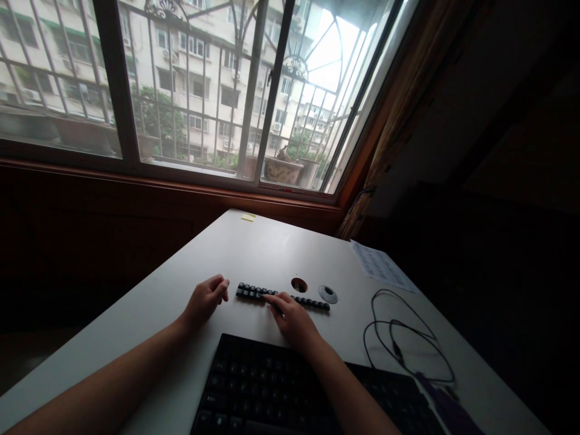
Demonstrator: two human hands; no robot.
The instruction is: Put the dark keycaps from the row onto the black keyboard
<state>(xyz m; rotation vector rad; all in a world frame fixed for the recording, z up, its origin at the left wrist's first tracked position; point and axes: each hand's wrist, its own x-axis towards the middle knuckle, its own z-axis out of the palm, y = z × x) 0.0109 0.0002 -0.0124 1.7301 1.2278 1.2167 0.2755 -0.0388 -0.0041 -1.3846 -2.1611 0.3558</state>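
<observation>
A double row of loose black keycaps (pixel 248 291) lies on the white table, trailing off to a single row at its right end. My right hand (pixel 293 319) reaches over the middle of it, fingertips closed together at a keycap and hiding part of the row. Just left of the row, my left hand (pixel 205 301) rests on the table with its fingers curled in; whatever they may hold is hidden. Nearer to me lies a black keyboard (pixel 263 383), partly covered by my right forearm.
Beyond the keycaps are a round hole (pixel 299 284) in the white table (pixel 203 254) and a grey round cover (pixel 328 294). A black cable (pixel 410 335) loops at the right, near printed paper (pixel 380 264). Yellow sticky notes (pixel 248 217) lie by the barred window (pixel 190 90).
</observation>
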